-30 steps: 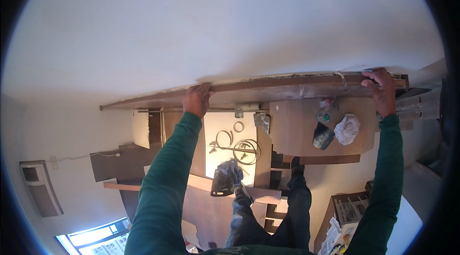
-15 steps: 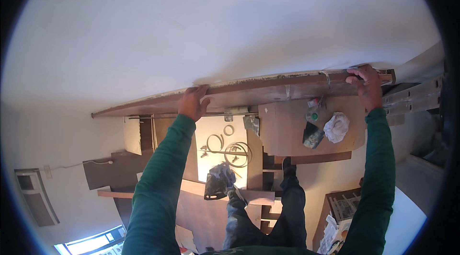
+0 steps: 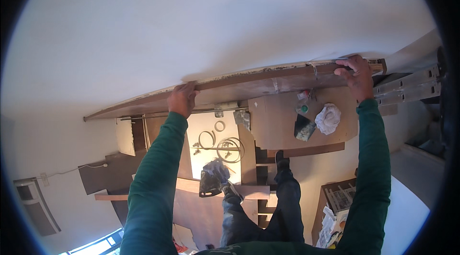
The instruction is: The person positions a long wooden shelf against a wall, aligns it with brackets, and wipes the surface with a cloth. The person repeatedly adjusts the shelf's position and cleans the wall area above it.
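Observation:
A long brown wooden panel (image 3: pixel 235 86) runs across the view along the white wall, its upper edge rough with pale, crumbly residue. My left hand (image 3: pixel 183 99) grips that edge left of the middle, fingers hooked over the top. Near the panel's right end, my right hand (image 3: pixel 358 77) holds the same edge with its fingers bent over it. The fingertips at the wall side are partly hidden on both hands. Both arms are stretched far forward in green sleeves.
Below lies a brown board with a white crumpled cloth (image 3: pixel 328 118), a dark scraper-like piece (image 3: pixel 304 128) and a green-capped bottle (image 3: pixel 302 108). Coiled strips (image 3: pixel 230 149) rest on a lit pale surface. A dark bag-like item (image 3: pixel 211 180) sits by my foot; a metal ladder (image 3: pixel 407 86) stands right.
The view has shifted a little, so panel and hands appear further left, the right end higher. My left thumb now lies closer to the fingers. Both hands remain on the panel.

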Demonstrator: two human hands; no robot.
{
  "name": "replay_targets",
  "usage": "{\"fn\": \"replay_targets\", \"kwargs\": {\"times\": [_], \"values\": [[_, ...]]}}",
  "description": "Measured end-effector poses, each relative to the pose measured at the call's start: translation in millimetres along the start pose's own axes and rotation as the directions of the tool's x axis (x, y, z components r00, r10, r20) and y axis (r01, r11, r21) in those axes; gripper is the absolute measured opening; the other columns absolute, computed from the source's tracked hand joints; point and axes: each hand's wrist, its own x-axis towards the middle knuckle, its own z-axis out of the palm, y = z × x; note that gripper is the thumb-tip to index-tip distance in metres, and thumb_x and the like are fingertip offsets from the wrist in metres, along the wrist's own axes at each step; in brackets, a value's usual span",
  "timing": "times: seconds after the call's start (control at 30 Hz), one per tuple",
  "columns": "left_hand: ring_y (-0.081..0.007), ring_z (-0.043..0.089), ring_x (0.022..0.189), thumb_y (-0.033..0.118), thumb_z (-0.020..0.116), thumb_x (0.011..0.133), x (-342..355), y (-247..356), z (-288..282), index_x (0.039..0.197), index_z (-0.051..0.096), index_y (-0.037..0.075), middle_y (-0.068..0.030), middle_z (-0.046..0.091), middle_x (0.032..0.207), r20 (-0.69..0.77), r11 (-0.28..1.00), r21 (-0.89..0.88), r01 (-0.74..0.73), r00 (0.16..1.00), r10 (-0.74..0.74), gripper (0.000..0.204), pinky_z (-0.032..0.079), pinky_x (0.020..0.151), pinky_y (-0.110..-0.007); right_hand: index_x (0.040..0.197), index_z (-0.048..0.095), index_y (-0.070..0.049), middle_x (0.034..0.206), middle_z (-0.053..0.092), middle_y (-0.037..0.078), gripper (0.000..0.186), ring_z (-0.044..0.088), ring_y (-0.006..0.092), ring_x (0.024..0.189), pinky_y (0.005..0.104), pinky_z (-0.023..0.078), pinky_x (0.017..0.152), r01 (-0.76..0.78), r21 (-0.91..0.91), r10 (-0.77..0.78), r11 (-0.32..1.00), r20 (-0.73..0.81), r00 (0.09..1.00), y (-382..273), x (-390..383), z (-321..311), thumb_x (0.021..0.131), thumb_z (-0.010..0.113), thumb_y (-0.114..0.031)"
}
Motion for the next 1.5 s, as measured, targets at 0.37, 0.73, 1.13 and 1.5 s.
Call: {"fn": "replay_targets", "kwargs": {"times": [0.37, 0.73, 1.13, 1.5], "values": [[-0.0291, 0.063, 0.115, 0.016, 0.070, 0.085, 0.7, 14.0, -5.4, 0.124, 0.066, 0.015, -0.0067, 0.069, 0.120, 0.045, 0.999, -0.047, -0.021, 0.999, 0.023, 0.039, 0.055, 0.091, -0.042, 0.098, 0.076, -0.011, 0.103, 0.067, 0.006, 0.032, 0.058, 0.0278, 0.097, 0.0394, 0.045, 0.089, 0.015, -0.055, -0.016, 0.998, -0.028, 0.999, 6.2, -1.3, 10.0, 0.072, 0.082, -0.029], [-0.0319, 0.061, 0.118, 0.032, 0.072, 0.086, 15.1, 66.6, -15.2, 0.124, 0.066, 0.010, -0.0113, 0.067, 0.125, 0.112, 0.999, -0.046, 0.019, 0.994, -0.014, 0.045, 0.052, 0.095, -0.043, 0.097, 0.076, -0.009, 0.100, 0.067, 0.007, 0.033, 0.059, 0.0280, 0.097, 0.0401, 0.044, 0.089, -0.013, -0.049, 0.010, 0.999, -0.050, 0.999, 1.9, -1.5, 7.5, 0.071, 0.081, -0.028], [-0.0295, 0.064, 0.107, 0.014, 0.069, 0.086, 32.1, 133.6, 34.1, 0.115, 0.068, 0.007, -0.0066, 0.071, 0.114, -0.151, 0.985, -0.142, -0.096, 0.986, 0.074, 0.030, 0.053, 0.089, -0.041, 0.096, 0.078, -0.019, 0.096, 0.064, 0.003, 0.036, 0.056, 0.0261, 0.099, 0.0431, 0.036, 0.097, -0.034, -0.010, 0.033, 0.999, -0.042, 0.999, 8.1, -2.7, 9.7, 0.070, 0.080, -0.044], [-0.0353, 0.062, 0.111, 0.031, 0.069, 0.083, 47.2, 168.7, 7.6, 0.116, 0.067, 0.004, -0.0151, 0.070, 0.115, 0.058, 0.977, -0.201, -0.072, 0.995, 0.085, 0.043, 0.052, 0.093, -0.045, 0.096, 0.078, -0.020, 0.097, 0.064, 0.002, 0.036, 0.055, 0.0256, 0.099, 0.0436, 0.034, 0.098, -0.030, -0.050, 0.029, 0.998, -0.023, 0.999, 10.6, -4.0, 5.9, 0.072, 0.079, -0.047]]}}
